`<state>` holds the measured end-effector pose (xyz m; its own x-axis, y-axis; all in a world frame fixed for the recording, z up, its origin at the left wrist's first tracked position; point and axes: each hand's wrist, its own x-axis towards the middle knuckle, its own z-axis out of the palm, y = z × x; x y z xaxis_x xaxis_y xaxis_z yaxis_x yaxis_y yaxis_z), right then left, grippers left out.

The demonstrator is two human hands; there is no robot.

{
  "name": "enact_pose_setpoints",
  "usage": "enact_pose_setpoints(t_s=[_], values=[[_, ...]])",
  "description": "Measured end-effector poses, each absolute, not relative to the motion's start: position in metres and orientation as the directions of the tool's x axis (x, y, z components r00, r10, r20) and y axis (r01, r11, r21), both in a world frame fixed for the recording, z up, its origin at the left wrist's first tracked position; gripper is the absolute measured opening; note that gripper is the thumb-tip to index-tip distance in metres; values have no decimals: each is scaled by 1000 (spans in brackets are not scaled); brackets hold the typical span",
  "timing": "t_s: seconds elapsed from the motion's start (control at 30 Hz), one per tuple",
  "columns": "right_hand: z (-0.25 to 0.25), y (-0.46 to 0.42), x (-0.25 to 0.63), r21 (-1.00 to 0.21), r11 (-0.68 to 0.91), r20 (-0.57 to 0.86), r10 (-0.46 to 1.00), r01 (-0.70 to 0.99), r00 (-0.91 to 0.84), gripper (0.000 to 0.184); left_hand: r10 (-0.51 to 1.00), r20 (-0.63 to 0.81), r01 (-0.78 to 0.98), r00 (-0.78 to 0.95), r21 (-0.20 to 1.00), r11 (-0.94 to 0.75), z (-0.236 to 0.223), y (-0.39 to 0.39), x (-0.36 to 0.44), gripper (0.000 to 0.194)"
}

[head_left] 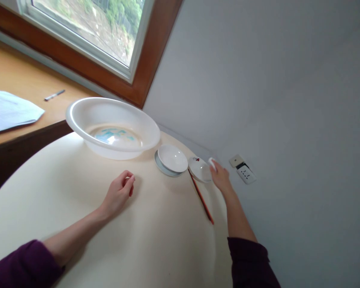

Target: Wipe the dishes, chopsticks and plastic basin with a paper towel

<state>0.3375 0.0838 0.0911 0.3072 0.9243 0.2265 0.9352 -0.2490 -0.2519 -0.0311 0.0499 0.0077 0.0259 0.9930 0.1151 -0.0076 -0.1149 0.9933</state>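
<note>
While our right hand (221, 178) clamps a white object (212, 164) by the table's (168, 228) right edge, our left hand (117, 193) curls, fingers together, chopsticks (201, 197) between.

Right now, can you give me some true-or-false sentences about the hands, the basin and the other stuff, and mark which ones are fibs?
1. The right hand holds a small white object. True.
2. The left hand is inside the basin. False: the left hand is outside the basin, in front of it.
3. A pen lies on the wooden desk. True.
4. The basin stands on the wooden desk. False: it stands on the pale table.
5. The bowl with a red mark is near the right hand. True.
</note>
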Motion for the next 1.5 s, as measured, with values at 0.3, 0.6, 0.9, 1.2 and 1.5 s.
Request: enact_pose_setpoints(t_s=[0.3, 0.6, 0.9, 1.2, 1.5], values=[[32, 84, 333, -88, -288, -40, 957, 953, 286, 50, 992, 123, 2, 33, 992, -123, 4, 51, -31, 22], [27, 91, 327, -93, -243, -45, 970, 966, 239, 37, 992, 121, -9, 24, 993, -121, 4, 52, -31, 22], [22, 97, 326, -52, -295, -21, 955, 954, 295, 40, 992, 118, -7, 46, 993, -118, 4, 50, -31, 22], [14, 96, 328, -123, -378, 109, 914, 918, 391, 40, 989, 139, -12, 51, 990, -138, 4, 51, -32, 23], [29, 66, 346, -467, -388, 429, 687, 795, 587, 69, 993, 107, -93, 57, 991, -101, 8, 50, -30, 21]])
